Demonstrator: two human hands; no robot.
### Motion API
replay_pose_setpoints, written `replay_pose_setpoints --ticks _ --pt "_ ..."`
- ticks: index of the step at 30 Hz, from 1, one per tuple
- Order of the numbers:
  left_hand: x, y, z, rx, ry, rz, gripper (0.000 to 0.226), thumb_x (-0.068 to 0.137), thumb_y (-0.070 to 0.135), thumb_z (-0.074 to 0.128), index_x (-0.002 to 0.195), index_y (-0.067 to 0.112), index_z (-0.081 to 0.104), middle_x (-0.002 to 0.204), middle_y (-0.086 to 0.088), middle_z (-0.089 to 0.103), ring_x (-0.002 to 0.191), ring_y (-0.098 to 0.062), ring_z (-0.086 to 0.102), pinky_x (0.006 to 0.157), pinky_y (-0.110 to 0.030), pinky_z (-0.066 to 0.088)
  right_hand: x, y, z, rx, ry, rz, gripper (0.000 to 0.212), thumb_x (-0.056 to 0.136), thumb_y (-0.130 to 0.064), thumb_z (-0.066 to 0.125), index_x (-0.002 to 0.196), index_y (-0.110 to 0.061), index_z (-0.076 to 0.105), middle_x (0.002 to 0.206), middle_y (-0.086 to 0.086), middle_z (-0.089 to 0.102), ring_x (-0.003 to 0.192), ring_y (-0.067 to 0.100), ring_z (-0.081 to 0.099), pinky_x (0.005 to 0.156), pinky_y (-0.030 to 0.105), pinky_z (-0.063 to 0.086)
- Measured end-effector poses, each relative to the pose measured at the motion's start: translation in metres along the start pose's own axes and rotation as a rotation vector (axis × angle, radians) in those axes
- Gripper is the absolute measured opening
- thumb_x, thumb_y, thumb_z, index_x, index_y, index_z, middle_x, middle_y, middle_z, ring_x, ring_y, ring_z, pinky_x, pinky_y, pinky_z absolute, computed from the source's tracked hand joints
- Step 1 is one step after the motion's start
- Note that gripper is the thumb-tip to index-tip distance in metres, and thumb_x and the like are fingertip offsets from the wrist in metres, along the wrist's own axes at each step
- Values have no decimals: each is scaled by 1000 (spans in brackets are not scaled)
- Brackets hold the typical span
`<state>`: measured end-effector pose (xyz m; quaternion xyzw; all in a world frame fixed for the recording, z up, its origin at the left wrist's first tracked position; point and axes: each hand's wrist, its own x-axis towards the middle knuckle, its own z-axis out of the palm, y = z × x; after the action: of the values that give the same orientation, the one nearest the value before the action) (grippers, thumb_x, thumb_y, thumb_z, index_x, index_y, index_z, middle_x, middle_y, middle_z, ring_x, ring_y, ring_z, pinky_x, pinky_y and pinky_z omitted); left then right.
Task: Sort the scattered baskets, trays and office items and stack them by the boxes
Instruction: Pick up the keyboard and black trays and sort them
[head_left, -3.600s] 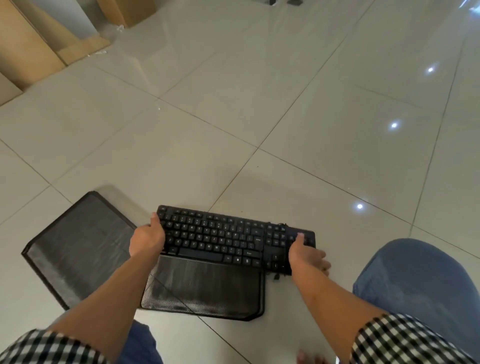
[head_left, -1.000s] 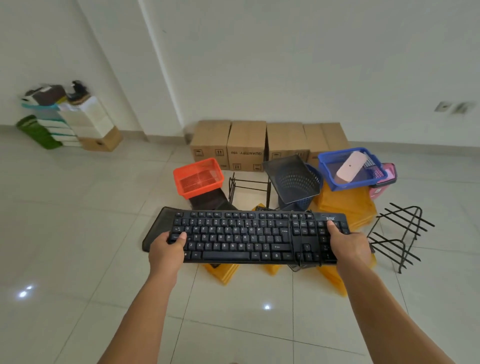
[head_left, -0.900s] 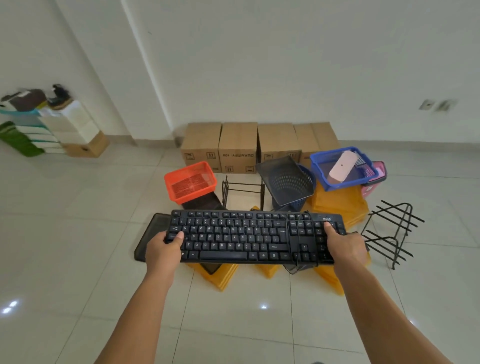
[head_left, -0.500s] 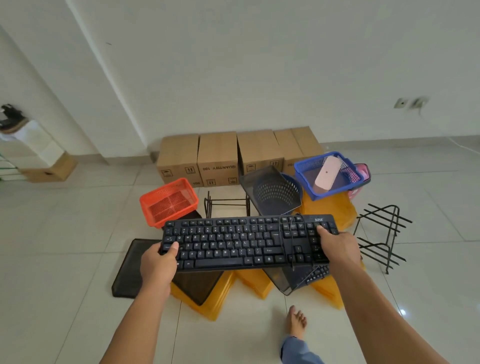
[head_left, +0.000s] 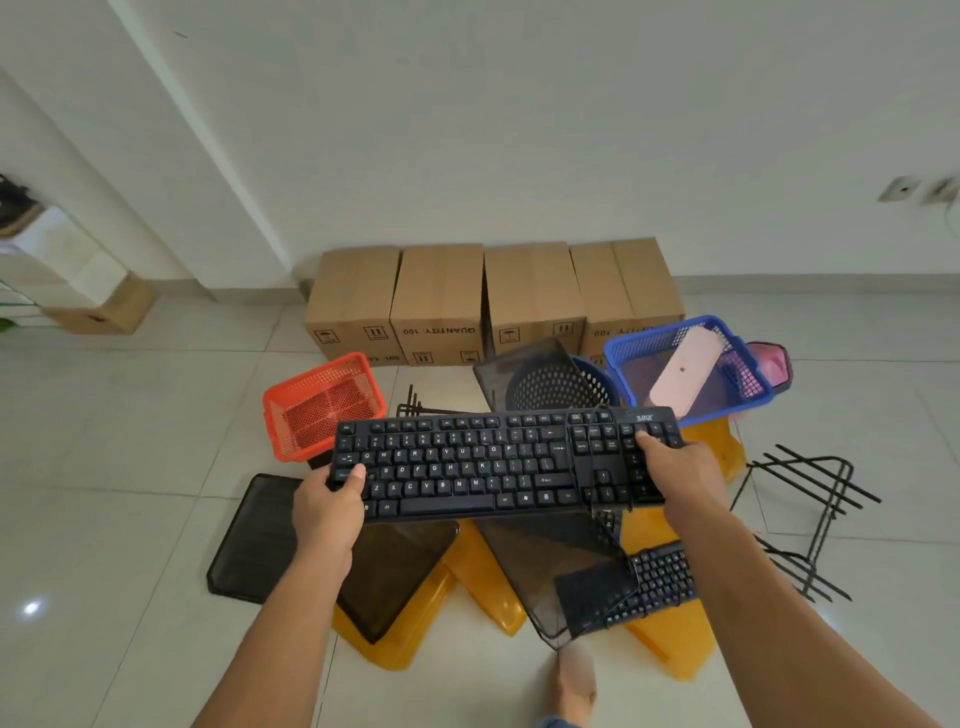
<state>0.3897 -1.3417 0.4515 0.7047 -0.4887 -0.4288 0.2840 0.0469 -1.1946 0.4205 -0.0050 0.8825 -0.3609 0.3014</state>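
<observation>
I hold a black keyboard (head_left: 483, 462) level in the air above a pile of items. My left hand (head_left: 327, 512) grips its left end, and my right hand (head_left: 685, 475) grips its right end. Its cable loops over the number pad. Under it lie black mesh trays (head_left: 254, 540) and yellow trays (head_left: 488, 592) on the floor. A second black keyboard (head_left: 654, 582) lies partly under a mesh tray. A row of cardboard boxes (head_left: 441, 301) stands against the wall behind.
An orange basket (head_left: 322, 405) sits left of the pile. A blue basket (head_left: 685, 369) holding a pink flat item, a dark round basket (head_left: 556, 384) and a pink basket (head_left: 774, 364) sit at the right. A black wire rack (head_left: 810, 519) stands far right. My bare foot (head_left: 574, 680) is below.
I lifted the keyboard off the floor, turned and walked up to the pile by the boxes. The pile is now closer and directly under the keyboard.
</observation>
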Motion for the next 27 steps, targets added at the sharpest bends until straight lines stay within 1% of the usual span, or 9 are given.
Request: replay_pose_setpoints --ticks 2,5,10,12,14,18,20,24,27 --pt "11 4 11 8 19 -22 15 100 26 61 112 19 66 104 -3 68 94 -20 63 75 -34 51 17 -14 5 -1 -19 23 67 82 -61 70 123 -9 63 118 17 65 108 37 62 92 50 56" --pt "33 7 25 22 28 -50 18 100 27 61 114 16 67 102 -3 68 89 -18 62 74 -35 49 38 -30 17 10 -70 36 67 81 -59 71 130 -14 60 124 15 63 117 37 59 96 52 54" --pt "80 10 45 43 14 -50 13 99 27 62 106 18 68 93 2 67 81 -14 59 70 -33 44 60 -47 40 1 -66 16 54 82 -54 71 123 -20 64 108 6 70 99 30 66 90 49 57" --pt "102 11 54 42 -9 -45 7 99 26 62 103 22 67 92 6 65 82 -12 59 73 -33 44 66 -54 52 -56 -53 26 61 81 -57 70 127 -17 62 114 9 68 104 32 64 92 49 56" --pt "127 11 63 37 -40 -47 5 99 27 62 102 26 66 94 6 65 85 -13 60 76 -35 46 74 -61 69 -109 -38 24 74 81 -59 71 137 -15 55 127 13 63 116 35 59 98 50 53" --pt "177 1 85 37 -62 -70 17 99 29 62 113 20 66 104 -1 68 92 -21 63 84 -42 52 97 -69 113 -202 -23 3 95 79 -59 76 151 -12 33 145 18 48 131 41 47 106 55 45" --pt "198 -8 98 35 -62 -77 19 99 27 62 116 18 66 105 -1 67 90 -18 63 83 -41 51 110 -68 131 -282 -37 9 102 79 -61 76 153 -12 26 148 20 44 133 43 45 106 56 44" --pt "229 -35 132 56 -58 -94 11 100 25 62 108 19 65 103 -1 65 84 -16 61 80 -38 48 146 -56 165 -359 -60 38 106 75 -68 75 152 -15 23 147 21 43 132 44 44 106 57 43" --pt "248 -64 168 49 -61 -149 15 100 24 61 113 17 65 98 2 62 88 -18 58 83 -37 45 181 -42 191 -409 -72 54 111 74 -73 72 154 -16 20 152 22 37 137 45 37 111 57 39"
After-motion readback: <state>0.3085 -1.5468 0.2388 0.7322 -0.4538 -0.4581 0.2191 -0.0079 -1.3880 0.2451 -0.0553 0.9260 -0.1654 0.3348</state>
